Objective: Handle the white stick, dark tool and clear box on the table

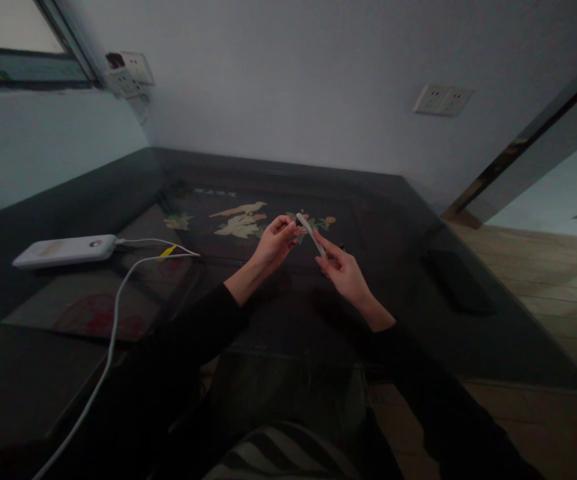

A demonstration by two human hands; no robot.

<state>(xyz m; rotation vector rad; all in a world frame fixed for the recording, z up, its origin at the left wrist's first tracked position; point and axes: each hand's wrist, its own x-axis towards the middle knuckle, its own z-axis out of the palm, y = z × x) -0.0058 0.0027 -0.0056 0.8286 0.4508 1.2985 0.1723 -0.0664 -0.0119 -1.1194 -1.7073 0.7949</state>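
Note:
My right hand (341,267) is closed around a slim, pale, stick-like object (312,235), which slants up and to the left. Its rounded far tip comes close to the fingers of my left hand (274,245). Those fingers are pinched together near a small dark bit by that tip; what they hold is too small to name, and I cannot tell if it touches the stick. Both hands are over the middle of the dark table (383,260), above a picture of birds and flowers (241,220) on its top.
A white power bank (66,250) lies at the left, with a white cable (114,327) running toward me. At the right is a dark flat rectangular thing (458,283). Wall sockets (443,100) are on the wall behind, and a wooden floor (558,273) shows beyond the right edge.

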